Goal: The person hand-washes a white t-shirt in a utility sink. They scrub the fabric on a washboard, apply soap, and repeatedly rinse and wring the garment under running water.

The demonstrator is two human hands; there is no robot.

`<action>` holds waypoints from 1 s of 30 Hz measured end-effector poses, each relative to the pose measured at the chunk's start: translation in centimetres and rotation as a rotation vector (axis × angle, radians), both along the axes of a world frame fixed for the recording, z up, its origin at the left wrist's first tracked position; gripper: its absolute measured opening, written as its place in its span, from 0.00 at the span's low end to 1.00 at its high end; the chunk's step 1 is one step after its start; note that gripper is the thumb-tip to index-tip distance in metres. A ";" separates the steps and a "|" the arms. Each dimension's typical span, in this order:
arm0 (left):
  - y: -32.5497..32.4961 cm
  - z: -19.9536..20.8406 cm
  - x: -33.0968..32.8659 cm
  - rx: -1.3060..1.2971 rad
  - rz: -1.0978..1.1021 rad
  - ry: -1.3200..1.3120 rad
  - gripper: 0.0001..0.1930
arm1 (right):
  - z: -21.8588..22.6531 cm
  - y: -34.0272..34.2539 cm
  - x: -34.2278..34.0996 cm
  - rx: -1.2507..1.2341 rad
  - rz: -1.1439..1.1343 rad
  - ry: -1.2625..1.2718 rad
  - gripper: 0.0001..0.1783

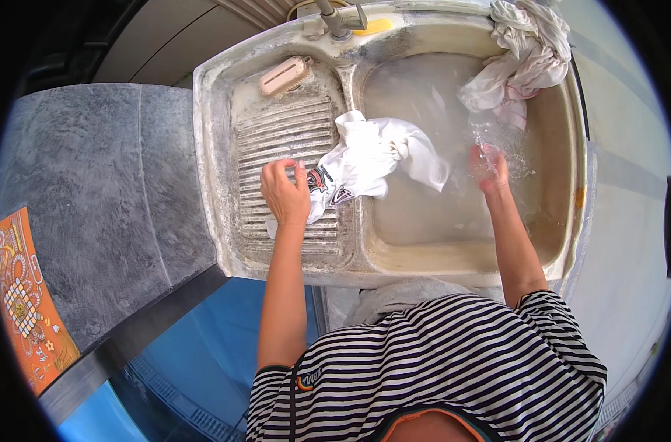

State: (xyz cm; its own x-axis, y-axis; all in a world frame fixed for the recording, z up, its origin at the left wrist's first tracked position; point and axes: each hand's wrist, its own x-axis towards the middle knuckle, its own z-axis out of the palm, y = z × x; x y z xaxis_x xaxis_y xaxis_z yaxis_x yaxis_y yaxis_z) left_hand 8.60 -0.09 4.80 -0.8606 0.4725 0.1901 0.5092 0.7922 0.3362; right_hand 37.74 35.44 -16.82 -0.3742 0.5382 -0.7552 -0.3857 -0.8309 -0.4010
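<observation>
A white garment [376, 151] with dark printing lies bunched across the divider of a worn sink. Part of it rests on the ribbed washboard [287, 136], and one end droops over the water-filled basin [472, 258]. My left hand [285, 193] is over the washboard at the garment's printed end, fingers loosely bent and thumb apart, with no grip on the cloth visible. Cloudy water [416, 214] fills the basin. At its right side my right hand [488, 168] dips in, thumb apart, amid splashes that partly cover the fingers; I see nothing held in it.
A pink brush [284, 76] sits at the washboard's top left. Wet, pale cloth [530, 51] hangs over the basin's far right corner. The faucet [338, 22] stands at the back, beside a yellow soap piece [374, 26]. A grey counter [85, 199] adjoins on the left, with an orange patterned sheet [27, 295].
</observation>
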 end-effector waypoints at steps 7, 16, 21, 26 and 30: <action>4.9 -7.4 0.4 -0.311 -0.412 0.213 0.24 | 23.0 -14.6 -17.4 0.273 1.003 0.546 0.17; -3.1 1.2 4.4 -0.139 -0.251 0.114 0.25 | 10.8 1.6 -3.0 0.607 0.369 -0.541 0.15; -5.4 -2.0 3.3 -0.053 -0.201 0.079 0.14 | -2.5 4.4 6.5 0.176 -0.187 -0.301 0.16; -2.1 -2.2 -1.0 -0.350 0.015 0.083 0.11 | 12.7 -9.7 -10.2 -0.200 0.473 0.789 0.21; 0.5 -1.8 -2.3 -0.406 -0.142 0.283 0.12 | 24.0 -17.4 -18.2 0.390 0.994 0.408 0.20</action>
